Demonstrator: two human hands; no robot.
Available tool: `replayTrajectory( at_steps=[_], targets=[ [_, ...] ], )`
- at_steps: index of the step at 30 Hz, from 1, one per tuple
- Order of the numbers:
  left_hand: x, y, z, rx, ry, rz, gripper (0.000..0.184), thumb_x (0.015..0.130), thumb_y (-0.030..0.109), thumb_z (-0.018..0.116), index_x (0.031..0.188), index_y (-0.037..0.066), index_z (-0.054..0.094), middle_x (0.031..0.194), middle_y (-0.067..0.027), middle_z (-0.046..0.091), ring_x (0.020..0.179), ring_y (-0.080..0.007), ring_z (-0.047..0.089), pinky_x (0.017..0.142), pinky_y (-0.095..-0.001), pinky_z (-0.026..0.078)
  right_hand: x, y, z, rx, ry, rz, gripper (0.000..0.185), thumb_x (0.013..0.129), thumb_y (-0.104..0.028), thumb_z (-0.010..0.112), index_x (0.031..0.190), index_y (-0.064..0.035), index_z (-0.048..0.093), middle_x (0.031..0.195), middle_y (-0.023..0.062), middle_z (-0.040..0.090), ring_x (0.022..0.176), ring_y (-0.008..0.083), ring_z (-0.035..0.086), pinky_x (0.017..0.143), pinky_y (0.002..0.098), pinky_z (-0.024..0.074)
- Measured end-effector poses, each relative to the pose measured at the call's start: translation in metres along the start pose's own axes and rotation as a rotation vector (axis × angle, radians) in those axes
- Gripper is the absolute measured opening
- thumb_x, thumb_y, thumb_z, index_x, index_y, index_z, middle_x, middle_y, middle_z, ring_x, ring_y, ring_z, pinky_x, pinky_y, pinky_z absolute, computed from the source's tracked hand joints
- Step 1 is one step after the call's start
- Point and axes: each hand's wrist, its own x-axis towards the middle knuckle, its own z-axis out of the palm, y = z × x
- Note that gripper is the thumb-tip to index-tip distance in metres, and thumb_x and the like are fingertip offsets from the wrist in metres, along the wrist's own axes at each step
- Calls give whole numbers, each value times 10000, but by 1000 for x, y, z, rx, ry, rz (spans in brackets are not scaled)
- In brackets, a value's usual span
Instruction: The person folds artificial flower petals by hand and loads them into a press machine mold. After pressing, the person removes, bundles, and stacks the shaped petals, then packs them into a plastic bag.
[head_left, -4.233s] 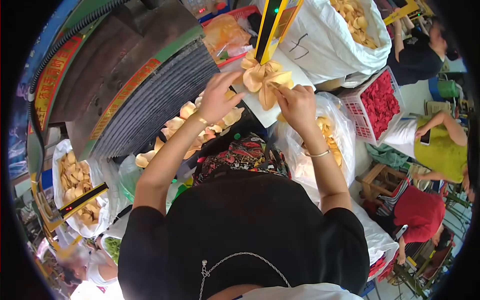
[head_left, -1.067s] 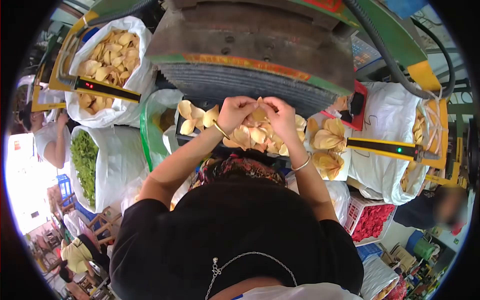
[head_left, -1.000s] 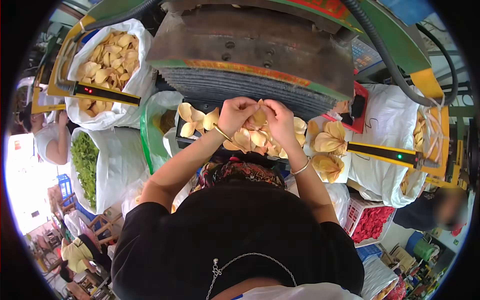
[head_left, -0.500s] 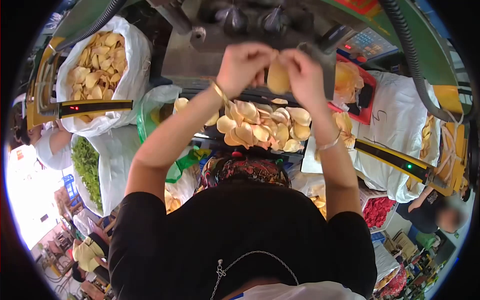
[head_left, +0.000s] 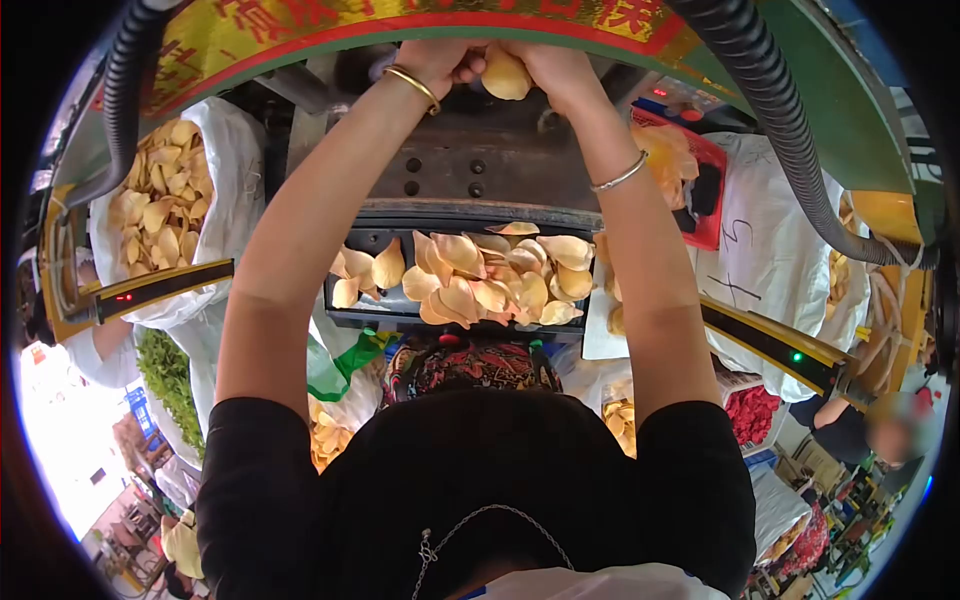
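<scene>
A cream-yellow artificial flower petal [head_left: 507, 76] hangs between my two hands, under the front rim of a machine. My left hand [head_left: 440, 62], with a gold bangle at the wrist, has its fingers curled in at the petal's left side. On the other side my right hand [head_left: 553, 72], with a silver bangle, grips the petal's upper part. The rim hides the fingertips of both hands. Below the arms, a black tray [head_left: 352, 318] holds a heap of loose petals [head_left: 470, 275] of the same kind.
The machine's metal bed [head_left: 440, 165] lies under my forearms. Yellow-black sensor bars [head_left: 170, 288] flank the work spot, with a black corrugated hose [head_left: 780, 110] at right. A white sack [head_left: 230, 160] of petals stands left, a red basket [head_left: 712, 190] right. Other people sit farther off.
Both hands have moved forward with the petal, from over the bed to under the machine's rim. The view has tilted, bringing the lettered rim into sight.
</scene>
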Motion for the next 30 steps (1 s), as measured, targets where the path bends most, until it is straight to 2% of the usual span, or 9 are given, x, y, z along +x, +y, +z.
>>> replayTrajectory(
  at_steps=[4,9,12,13,16,20,27,29,30],
  targets=[
    [-3,0,-7,22,-46,7,124,863,120,619,773,60,559,606,-25,551,437,-84,489,340,-187,344,23,46,0,-204,49,-127,236,812,-180,673,950,9,641,917,91,650,802,154,625,683,312,506],
    [-17,18,-2,105,-70,-110,141,862,147,652,793,64,563,650,-17,550,467,-56,465,349,-165,312,18,40,-2,-142,18,9,239,806,-193,676,940,4,659,920,94,653,774,150,632,622,301,511],
    [-14,9,-8,121,-50,-138,152,857,160,673,803,66,567,671,-17,552,479,-42,457,352,-157,301,34,54,-10,-49,-163,314,453,819,-413,651,1021,-7,671,950,124,670,885,215,621,811,344,470],
    [-10,4,-9,114,-26,-119,154,853,160,681,803,65,569,677,-17,554,479,-38,455,352,-155,301,38,58,-9,-51,-163,310,453,819,-413,651,1021,-7,671,950,124,670,885,215,621,811,344,470],
    [2,2,-11,122,-28,-86,153,847,155,687,805,62,573,683,-18,554,481,-33,452,351,-150,299,44,66,-7,-84,-75,265,220,830,-225,651,942,-38,685,905,62,658,758,148,644,559,285,514],
    [-7,13,-5,109,-61,-113,146,844,145,682,810,54,574,678,-14,544,479,-27,446,348,-143,294,34,36,-9,-20,-110,360,193,849,-233,633,930,-70,698,888,41,657,740,139,640,552,280,511],
    [-2,16,-4,-13,-38,-223,137,860,133,649,804,39,565,672,-13,534,464,-27,434,339,-142,275,32,30,-12,-12,-168,314,189,861,-236,624,920,-74,703,854,33,656,724,131,629,558,280,499],
    [6,16,-5,134,-55,-198,157,861,133,634,784,2,596,611,-32,530,434,-67,432,345,-170,296,32,33,-13,-11,-185,311,189,864,-236,623,919,-73,702,851,32,656,727,131,627,569,280,496],
    [6,14,-4,208,-64,-189,175,862,133,626,774,-17,611,581,-41,528,420,-87,431,348,-184,307,33,40,-14,-88,-176,218,187,865,-235,625,913,-72,702,851,32,656,731,131,625,586,278,493]
  ],
)
